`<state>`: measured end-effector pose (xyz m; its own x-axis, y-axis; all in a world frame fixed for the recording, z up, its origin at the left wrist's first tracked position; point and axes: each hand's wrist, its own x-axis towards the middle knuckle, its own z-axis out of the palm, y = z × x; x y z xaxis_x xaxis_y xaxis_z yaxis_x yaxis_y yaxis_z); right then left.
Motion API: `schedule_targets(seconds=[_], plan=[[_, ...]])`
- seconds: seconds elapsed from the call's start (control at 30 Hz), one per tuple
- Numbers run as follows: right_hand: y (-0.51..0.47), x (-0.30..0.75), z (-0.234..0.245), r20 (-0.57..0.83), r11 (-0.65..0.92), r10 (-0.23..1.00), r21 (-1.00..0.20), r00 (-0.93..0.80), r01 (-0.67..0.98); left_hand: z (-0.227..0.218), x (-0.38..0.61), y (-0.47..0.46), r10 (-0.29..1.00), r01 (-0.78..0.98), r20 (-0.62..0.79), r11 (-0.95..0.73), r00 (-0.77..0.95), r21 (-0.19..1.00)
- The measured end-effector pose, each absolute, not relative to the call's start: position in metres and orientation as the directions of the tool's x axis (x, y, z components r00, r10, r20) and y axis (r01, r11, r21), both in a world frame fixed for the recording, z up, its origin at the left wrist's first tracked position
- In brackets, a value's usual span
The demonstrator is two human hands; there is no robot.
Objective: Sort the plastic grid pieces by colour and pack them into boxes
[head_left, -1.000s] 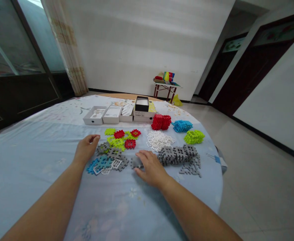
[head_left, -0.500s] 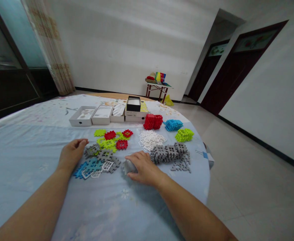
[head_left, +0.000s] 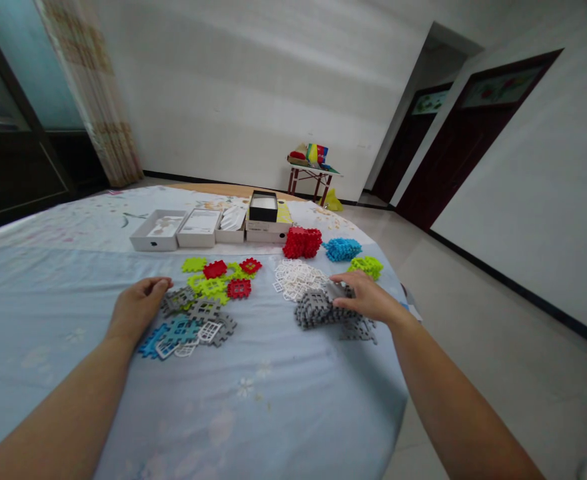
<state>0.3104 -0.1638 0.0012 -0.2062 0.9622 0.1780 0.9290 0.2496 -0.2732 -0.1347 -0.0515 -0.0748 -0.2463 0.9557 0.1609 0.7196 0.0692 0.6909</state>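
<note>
My right hand (head_left: 366, 293) is over the row of grey interlocking plastic tiles (head_left: 313, 310), its thumb and fingers closed on a grey tile (head_left: 335, 291). Part of the row is hidden behind that hand. My left hand (head_left: 136, 307) rests on the cloth with its fingers curled in, and nothing shows in it. Beside its fingertips lies a mixed spread of loose tiles: grey (head_left: 205, 309), teal (head_left: 181, 329), blue (head_left: 152, 341), lime green (head_left: 211, 287) and red (head_left: 239, 289). White window-shaped pieces (head_left: 209, 331) lie among them.
Sorted piles of white pieces (head_left: 298, 279), red tiles (head_left: 302, 243), blue tiles (head_left: 342, 249) and lime tiles (head_left: 366, 267) stand on the right. Open white boxes (head_left: 156, 241) and a black box (head_left: 263, 212) line the back. The table's right edge (head_left: 396, 407) curves close by my right forearm.
My right hand has moved right and away from me, carrying the grey tile from the cloth to the grey row. My left hand has stayed beside the mixed tiles.
</note>
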Motion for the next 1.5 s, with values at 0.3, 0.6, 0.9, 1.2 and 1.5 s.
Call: schedule_targets(seconds=[0.3,0.6,0.9,1.2,1.5], plan=[[-0.173,0.313,0.000,0.178,0.228,0.966,-0.232,-0.190,0.945,-0.074,-0.134,-0.053,0.950,0.699,0.194,0.035,-0.245,0.714],[-0.170,0.218,0.005,0.363,0.585,0.804,-0.334,-0.471,0.739,-0.075,-0.131,-0.055,0.946,0.670,0.205,0.018,-0.253,0.742],[-0.148,0.127,-0.041,0.244,0.676,0.735,-0.335,-0.633,0.656,-0.081,-0.132,-0.054,0.945,0.651,0.239,-0.038,-0.222,0.758],[-0.144,0.121,-0.057,0.193,0.621,0.780,-0.358,-0.596,0.697,-0.078,-0.130,-0.054,0.951,0.680,0.232,-0.033,-0.204,0.733],[-0.156,0.140,-0.029,0.353,0.656,0.753,-0.342,-0.555,0.673,-0.077,-0.129,-0.055,0.953,0.680,0.229,-0.035,-0.199,0.732]])
